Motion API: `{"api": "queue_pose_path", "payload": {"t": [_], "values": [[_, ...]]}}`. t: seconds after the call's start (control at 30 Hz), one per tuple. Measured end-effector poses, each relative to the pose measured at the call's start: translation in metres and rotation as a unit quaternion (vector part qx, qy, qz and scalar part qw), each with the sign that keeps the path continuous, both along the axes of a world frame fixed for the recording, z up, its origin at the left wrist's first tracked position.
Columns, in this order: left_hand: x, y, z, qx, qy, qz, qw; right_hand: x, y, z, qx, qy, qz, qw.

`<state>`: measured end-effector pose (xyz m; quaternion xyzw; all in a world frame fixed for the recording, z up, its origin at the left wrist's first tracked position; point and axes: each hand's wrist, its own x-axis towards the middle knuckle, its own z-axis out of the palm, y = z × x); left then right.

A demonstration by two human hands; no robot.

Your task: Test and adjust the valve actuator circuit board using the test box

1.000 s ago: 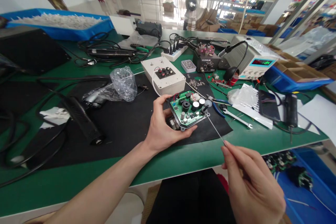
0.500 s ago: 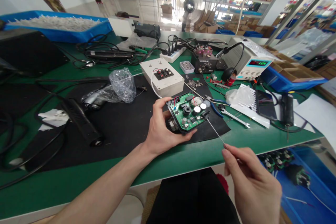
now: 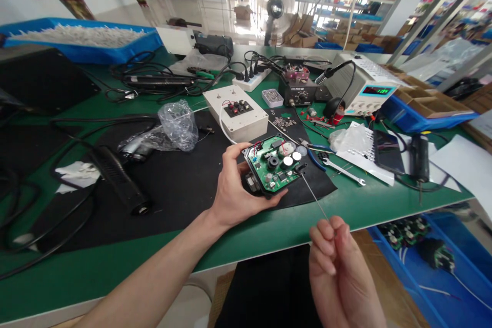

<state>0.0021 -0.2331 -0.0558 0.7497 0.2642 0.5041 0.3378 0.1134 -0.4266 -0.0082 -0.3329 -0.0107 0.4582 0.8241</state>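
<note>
1. Tilting toward the lower right, the green circuit board (image 3: pixel 277 165) in its black housing sits at frame centre, gripped by the left hand (image 3: pixel 234 189) above the black mat (image 3: pixel 172 184).
2. The right hand (image 3: pixel 334 266), lower right, pinches a thin wire (image 3: pixel 313 196) running up to the board's corner.
3. Pulling too hard could tear that wire loose or drag the board from the fingers.
4. A slip might knock the wrench (image 3: pixel 342 170) or pliers (image 3: pixel 313 154) just right of it.
</note>
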Motion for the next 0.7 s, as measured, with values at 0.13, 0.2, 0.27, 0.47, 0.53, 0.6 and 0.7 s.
{"api": "queue_pose_path", "payload": {"t": [0.13,0.2,0.27,0.47,0.53,0.6,0.7], "values": [[-0.001,0.000,0.000,0.003,-0.003,-0.008,1.000,-0.010,0.005,-0.017,-0.077,-0.292,-0.148,0.942],[-0.001,0.001,0.001,0.011,-0.001,-0.007,1.000,-0.012,0.005,-0.020,-0.104,-0.360,-0.183,0.909],[-0.001,0.001,0.000,0.019,0.003,-0.003,1.000,-0.011,0.005,-0.015,-0.099,-0.347,-0.179,0.915],[-0.001,0.001,0.000,-0.007,-0.007,-0.010,1.000,0.007,0.003,0.006,0.038,0.108,0.072,0.991],[0.000,0.002,0.000,-0.018,-0.006,-0.008,1.000,0.010,0.001,0.006,0.101,0.242,0.121,0.957],[0.000,0.002,0.000,-0.021,-0.002,-0.004,1.000,0.010,-0.001,0.004,0.149,0.306,0.137,0.930],[0.000,0.002,0.000,-0.021,-0.001,-0.002,1.000,0.006,0.000,-0.001,0.159,0.285,0.120,0.938]]}}
